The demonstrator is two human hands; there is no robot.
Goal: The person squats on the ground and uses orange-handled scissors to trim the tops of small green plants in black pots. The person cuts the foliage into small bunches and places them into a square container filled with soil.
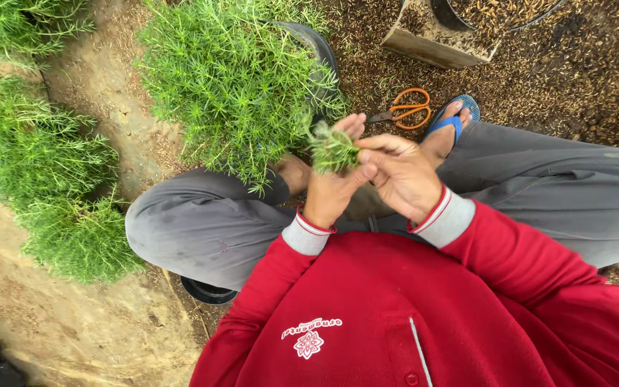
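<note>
Seated cross-legged on the ground, with both hands raised over the lap. Left hand (pixel 331 188) closed around a small green sprig bundle (pixel 332 148), right hand (pixel 400 174) pinching at its side with the fingertips. Best kept snug yet gentle, stems aligned. Bushy potted plant (pixel 234 79) just beside; orange scissors (pixel 406 109) lying near the sandalled foot (pixel 449 129).

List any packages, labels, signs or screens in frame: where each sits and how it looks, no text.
Chest emblem: the only label in view, on the front of the red top, bottom centre; white flower-like motif with a curved band of white lettering above it.
No packages, signs or screens visible.
</note>
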